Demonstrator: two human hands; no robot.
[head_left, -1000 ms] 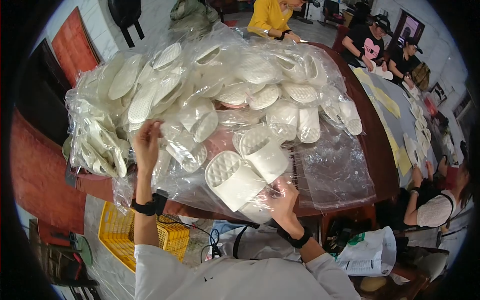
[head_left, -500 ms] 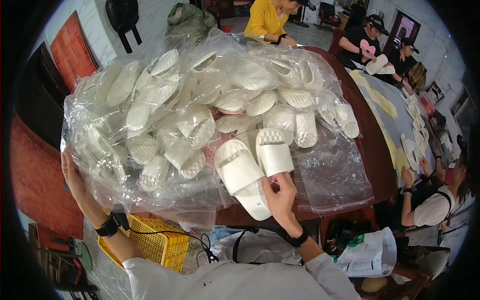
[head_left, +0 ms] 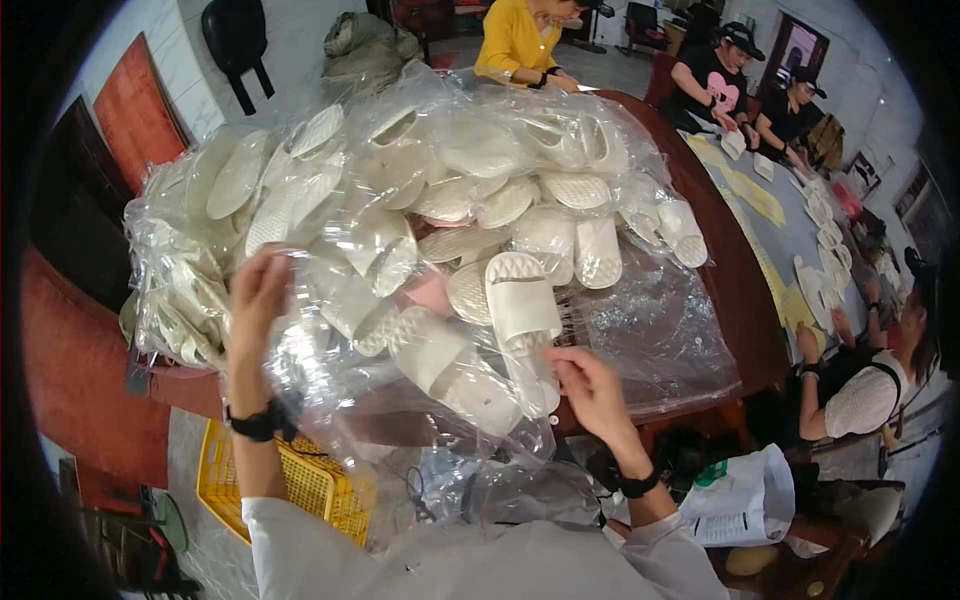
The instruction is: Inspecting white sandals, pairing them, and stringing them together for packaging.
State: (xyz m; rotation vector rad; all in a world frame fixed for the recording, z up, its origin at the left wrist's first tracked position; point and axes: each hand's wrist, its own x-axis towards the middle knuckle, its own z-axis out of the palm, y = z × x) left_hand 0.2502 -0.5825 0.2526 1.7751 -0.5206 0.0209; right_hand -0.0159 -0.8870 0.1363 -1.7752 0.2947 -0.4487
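A big clear plastic bag (head_left: pixel 640 330) full of white slippers lies on a dark wooden table (head_left: pixel 735 280). My left hand (head_left: pixel 258 295) is raised against the bag's left side, its fingers pinching the clear film. My right hand (head_left: pixel 585 385) grips the near end of a white slide slipper (head_left: pixel 520 310) at the bag's open mouth. A second white slipper (head_left: pixel 450 365) lies beside it to the left, under the film. Both wrists wear black bands.
A yellow crate (head_left: pixel 300 480) stands on the floor below the table's edge. Several other people sit along the table at the back and right, handling white pieces and yellow sheets (head_left: pixel 760 195). A white bag (head_left: pixel 740 500) sits on the floor at the right.
My left hand has come up from the low left edge of the bag and now holds the film higher. My right hand stays on the slipper, which has shifted slightly.
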